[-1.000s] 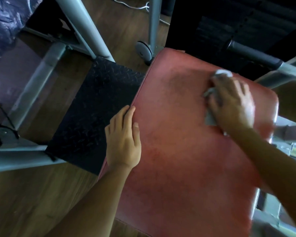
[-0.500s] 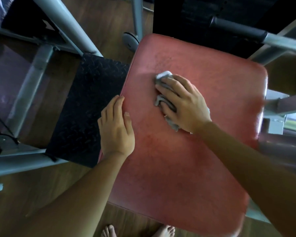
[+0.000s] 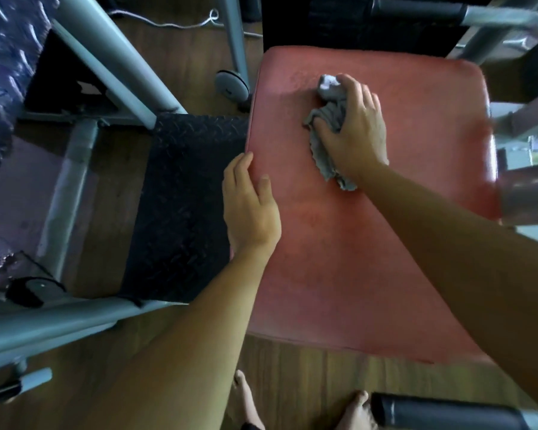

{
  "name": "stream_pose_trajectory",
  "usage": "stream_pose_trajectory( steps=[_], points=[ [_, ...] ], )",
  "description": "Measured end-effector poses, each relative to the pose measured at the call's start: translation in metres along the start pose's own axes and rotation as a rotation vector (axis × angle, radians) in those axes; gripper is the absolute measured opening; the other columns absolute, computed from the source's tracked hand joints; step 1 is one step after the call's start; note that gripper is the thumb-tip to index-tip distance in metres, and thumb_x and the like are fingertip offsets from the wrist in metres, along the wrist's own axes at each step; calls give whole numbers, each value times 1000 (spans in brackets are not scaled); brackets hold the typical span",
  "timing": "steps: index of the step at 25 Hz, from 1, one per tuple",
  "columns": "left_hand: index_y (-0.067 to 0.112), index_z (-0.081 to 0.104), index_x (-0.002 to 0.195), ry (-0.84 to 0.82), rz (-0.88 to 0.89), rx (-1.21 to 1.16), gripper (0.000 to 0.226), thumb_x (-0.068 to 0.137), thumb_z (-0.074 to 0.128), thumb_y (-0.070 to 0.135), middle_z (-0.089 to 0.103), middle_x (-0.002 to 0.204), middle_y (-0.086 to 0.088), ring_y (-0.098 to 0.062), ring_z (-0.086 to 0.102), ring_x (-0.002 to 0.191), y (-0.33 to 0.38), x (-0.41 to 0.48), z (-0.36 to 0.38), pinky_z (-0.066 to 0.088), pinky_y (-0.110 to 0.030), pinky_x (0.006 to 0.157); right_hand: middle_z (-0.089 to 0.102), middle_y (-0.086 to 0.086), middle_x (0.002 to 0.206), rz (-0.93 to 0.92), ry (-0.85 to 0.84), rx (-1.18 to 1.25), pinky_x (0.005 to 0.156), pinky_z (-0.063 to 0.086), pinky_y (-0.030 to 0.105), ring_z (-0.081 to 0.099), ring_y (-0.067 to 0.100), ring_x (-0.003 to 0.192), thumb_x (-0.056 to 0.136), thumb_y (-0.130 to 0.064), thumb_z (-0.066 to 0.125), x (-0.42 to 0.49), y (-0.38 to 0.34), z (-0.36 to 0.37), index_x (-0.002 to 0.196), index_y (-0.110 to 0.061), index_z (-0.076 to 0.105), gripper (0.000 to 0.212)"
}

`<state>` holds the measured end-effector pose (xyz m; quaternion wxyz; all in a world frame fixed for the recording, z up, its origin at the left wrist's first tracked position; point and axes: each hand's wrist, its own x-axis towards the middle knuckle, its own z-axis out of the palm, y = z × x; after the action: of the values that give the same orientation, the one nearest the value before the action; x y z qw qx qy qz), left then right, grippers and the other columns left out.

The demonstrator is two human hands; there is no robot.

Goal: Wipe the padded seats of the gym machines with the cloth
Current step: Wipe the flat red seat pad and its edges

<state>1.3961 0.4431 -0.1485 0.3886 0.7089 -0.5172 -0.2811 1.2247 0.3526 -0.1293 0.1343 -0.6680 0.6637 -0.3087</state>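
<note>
A red padded seat (image 3: 370, 243) fills the middle and right of the view. My right hand (image 3: 354, 131) grips a crumpled grey cloth (image 3: 328, 119) and presses it onto the seat's far half, left of centre. The cloth sticks out past my fingertips and trails back under my wrist. My left hand (image 3: 249, 203) rests flat on the seat's left edge, fingers straight and pointing away from me.
A black diamond-plate footplate (image 3: 180, 206) lies left of the seat, between grey steel frame tubes (image 3: 112, 60). A black foam handle (image 3: 416, 9) crosses behind the seat; another (image 3: 441, 411) lies near my bare feet (image 3: 354, 411) on the wooden floor. A white cord (image 3: 174, 23) trails at the back.
My right hand swept the cloth from the seat's far right corner to its left side, then a little back toward the far middle. My left hand has stayed on the left edge.
</note>
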Motion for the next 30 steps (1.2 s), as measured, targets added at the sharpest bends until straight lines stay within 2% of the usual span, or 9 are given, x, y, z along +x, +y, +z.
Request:
stream_pose_trajectory(
  steps=[3,5,12,17,20,22,25,28,30],
  points=[
    [16,63,132,-119,-220,-503,40,101,44,33,61,136,5,-7,55,128,-7,4,-32,42,-34,112,62,5,125,-80,0,-40,100,41,34,53,29,112,84,-28,64,-25,-34,16,128,-16,60,45],
    [17,64,129,-187,-287,-599,35,106,42,31,66,128,4,-2,59,120,-16,4,-54,43,-23,104,64,2,123,-178,-65,-19,95,38,25,54,26,110,84,-27,65,-48,-55,28,126,-18,63,43],
    [23,67,108,-206,-355,-572,27,106,41,28,71,110,-4,-14,65,108,-20,-1,-80,48,-34,98,65,2,123,-447,-318,14,92,49,37,58,22,108,82,-29,68,-147,-86,15,126,-15,64,46],
    [20,70,112,-228,-200,-319,25,102,48,29,64,112,6,-3,60,102,-10,-8,-71,50,-30,96,65,4,131,-657,-485,50,92,51,39,62,25,115,87,-30,69,-206,-70,-14,125,-13,68,42],
    [20,70,111,-179,-40,-68,25,99,52,31,54,121,-1,-12,54,107,-3,-18,-53,47,-42,99,66,4,130,-735,-513,37,99,50,35,61,23,120,88,-31,69,-218,-39,-42,126,-12,69,42],
    [20,68,113,-78,21,164,23,97,55,30,50,128,-4,-23,49,117,7,-34,-36,41,-49,104,64,3,133,-702,-477,-26,100,49,33,61,22,120,90,-33,68,-227,-9,-69,127,-13,68,42],
    [18,64,119,17,171,254,25,97,55,26,51,135,-3,-26,46,126,34,-62,0,30,-41,103,62,2,134,-482,-348,-114,99,50,34,62,23,114,87,-29,72,-235,45,-118,131,-15,65,47],
    [19,64,123,-84,336,241,31,96,51,28,56,139,-3,-27,50,129,56,-83,50,33,-43,107,59,3,134,-172,-165,-162,100,48,40,57,26,115,84,-22,74,-241,92,-157,136,-14,60,55],
    [19,63,128,-108,421,436,38,97,49,33,56,143,-5,-32,47,134,55,-92,72,33,-50,113,55,1,136,170,-20,-49,105,43,34,52,22,122,89,-20,70,-247,104,-169,140,-17,56,53]
  ],
)
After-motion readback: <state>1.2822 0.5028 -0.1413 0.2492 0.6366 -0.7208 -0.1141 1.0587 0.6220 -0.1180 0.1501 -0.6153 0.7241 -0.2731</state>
